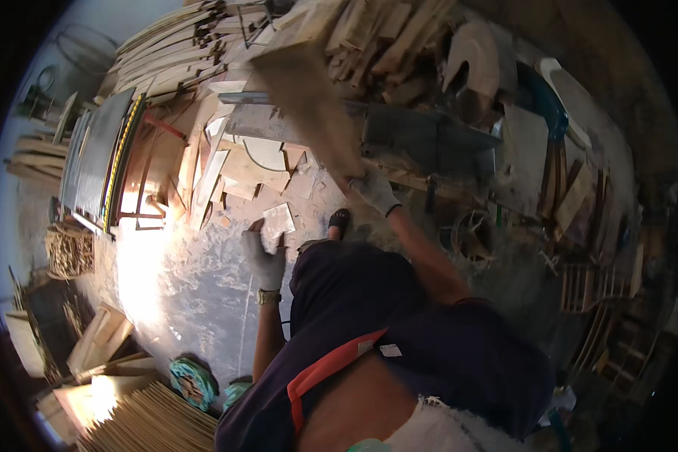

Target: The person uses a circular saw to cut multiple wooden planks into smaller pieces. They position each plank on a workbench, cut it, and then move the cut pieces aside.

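My right hand (374, 192), in a pale glove with bare fingertips, is closed on the near end of a long, wide wooden board (309, 109). The board slants up and away to the left, somewhat blurred, its far end near the stacked wood. Lower and to the left, my left hand (264, 258) wears a similar glove and a wristwatch. Its fingers are apart and nothing is in them. Just past its fingertips a small pale wood offcut (279, 219) lies on the floor.
Wood offcuts (237, 169) lie ahead, before a grey metal machine bed (429, 139). A grey-topped table (102, 154) stands on the left, near a basket of scraps (70, 252). Thin wooden strips (151, 422) lie at lower left; stacked lumber (173, 49) is at the back.
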`<state>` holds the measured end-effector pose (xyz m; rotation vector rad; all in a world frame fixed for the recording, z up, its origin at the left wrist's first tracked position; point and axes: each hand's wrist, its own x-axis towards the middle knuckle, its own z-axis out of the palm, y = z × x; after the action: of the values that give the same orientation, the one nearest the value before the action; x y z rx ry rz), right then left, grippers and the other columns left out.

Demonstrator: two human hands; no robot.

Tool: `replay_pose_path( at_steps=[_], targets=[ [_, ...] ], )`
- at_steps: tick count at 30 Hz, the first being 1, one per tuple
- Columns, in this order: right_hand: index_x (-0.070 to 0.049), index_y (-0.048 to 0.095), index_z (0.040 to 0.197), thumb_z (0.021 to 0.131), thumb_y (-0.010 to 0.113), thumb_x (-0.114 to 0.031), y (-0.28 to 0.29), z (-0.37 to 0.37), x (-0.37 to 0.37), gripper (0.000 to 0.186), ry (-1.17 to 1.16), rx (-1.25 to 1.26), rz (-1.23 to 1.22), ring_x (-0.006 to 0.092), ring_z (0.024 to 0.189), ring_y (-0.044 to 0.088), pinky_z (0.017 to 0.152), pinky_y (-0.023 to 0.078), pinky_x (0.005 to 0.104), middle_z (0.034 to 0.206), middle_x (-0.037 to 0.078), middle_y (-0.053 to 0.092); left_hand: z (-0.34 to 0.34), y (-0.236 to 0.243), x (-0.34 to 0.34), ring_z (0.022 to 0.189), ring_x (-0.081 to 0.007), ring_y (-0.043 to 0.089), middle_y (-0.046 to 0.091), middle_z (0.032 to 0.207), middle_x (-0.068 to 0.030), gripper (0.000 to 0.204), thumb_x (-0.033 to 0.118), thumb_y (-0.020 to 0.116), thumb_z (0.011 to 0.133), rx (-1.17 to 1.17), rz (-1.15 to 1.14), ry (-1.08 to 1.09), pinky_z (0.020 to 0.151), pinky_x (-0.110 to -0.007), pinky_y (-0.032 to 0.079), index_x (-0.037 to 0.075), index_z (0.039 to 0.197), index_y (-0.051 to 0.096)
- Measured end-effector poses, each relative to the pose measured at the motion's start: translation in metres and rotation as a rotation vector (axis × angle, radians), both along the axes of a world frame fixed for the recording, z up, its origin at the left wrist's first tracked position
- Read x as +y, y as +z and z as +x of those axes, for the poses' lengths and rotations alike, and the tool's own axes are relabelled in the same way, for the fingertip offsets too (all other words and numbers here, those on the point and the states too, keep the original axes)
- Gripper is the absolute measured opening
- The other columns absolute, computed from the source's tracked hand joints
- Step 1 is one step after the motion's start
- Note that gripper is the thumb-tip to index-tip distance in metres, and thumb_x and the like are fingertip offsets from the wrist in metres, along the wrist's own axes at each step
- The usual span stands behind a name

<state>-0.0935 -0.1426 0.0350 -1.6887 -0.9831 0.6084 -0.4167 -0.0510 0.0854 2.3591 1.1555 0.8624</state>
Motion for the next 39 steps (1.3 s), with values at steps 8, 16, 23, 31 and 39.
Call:
replay_pose_path(
  at_steps=[8,16,23,31,39],
  targets=[
    [-0.003,0.075,0.102,0.076,0.088,-0.024,0.04,-0.039,-0.062,0.036,0.158,0.207,-0.414,0.0089,0.084,0.067,0.075,0.053,0.0308,0.088,0.006,0.076,0.069,0.066,0.048,0.152,-0.0381,0.03,0.04,0.161,-0.0141,0.083,0.049,0.087,0.069,0.592,0.37,-0.653,0.119,-0.059,0.027,0.017,0.139,0.059],
    [-0.006,0.076,0.1,0.069,0.084,-0.057,0.064,0.015,-0.104,0.06,0.097,-0.349,-0.475,0.0389,0.096,0.071,0.084,0.054,0.0477,0.099,0.019,0.074,0.155,0.033,0.082,0.107,-0.036,0.058,0.06,0.112,-0.0158,0.072,0.039,0.084,0.065,0.415,0.478,-0.983,0.095,-0.05,0.045,0.007,0.125,0.059],
    [-0.007,0.076,0.11,0.064,0.085,-0.06,0.09,0.03,-0.117,0.071,0.068,-0.291,-0.748,0.0365,0.109,0.069,0.091,0.054,0.0456,0.112,0.017,0.073,0.18,-0.005,0.068,0.1,-0.0374,0.06,0.058,0.101,-0.0145,0.081,0.048,0.083,0.067,0.404,0.549,-1.037,0.089,-0.054,0.045,0.007,0.132,0.056],
    [-0.007,0.075,0.113,0.064,0.086,-0.06,0.078,0.021,-0.118,0.073,0.081,-0.167,-0.797,0.0357,0.107,0.069,0.092,0.054,0.0452,0.113,0.016,0.074,0.168,-0.028,0.061,0.097,-0.0348,0.059,0.057,0.101,-0.014,0.085,0.057,0.084,0.069,0.436,0.425,-1.077,0.085,-0.051,0.045,0.008,0.133,0.056],
    [-0.013,0.076,0.109,0.072,0.083,-0.053,0.109,0.014,-0.112,0.055,-0.035,-0.387,-0.722,0.0339,0.094,0.072,0.081,0.056,0.0469,0.097,0.012,0.074,0.155,-0.045,0.06,0.146,-0.0445,0.035,0.028,0.161,-0.0297,0.114,0.058,0.08,0.077,0.323,0.561,-0.478,0.111,-0.061,0.036,0.006,0.161,0.025]
  ],
)
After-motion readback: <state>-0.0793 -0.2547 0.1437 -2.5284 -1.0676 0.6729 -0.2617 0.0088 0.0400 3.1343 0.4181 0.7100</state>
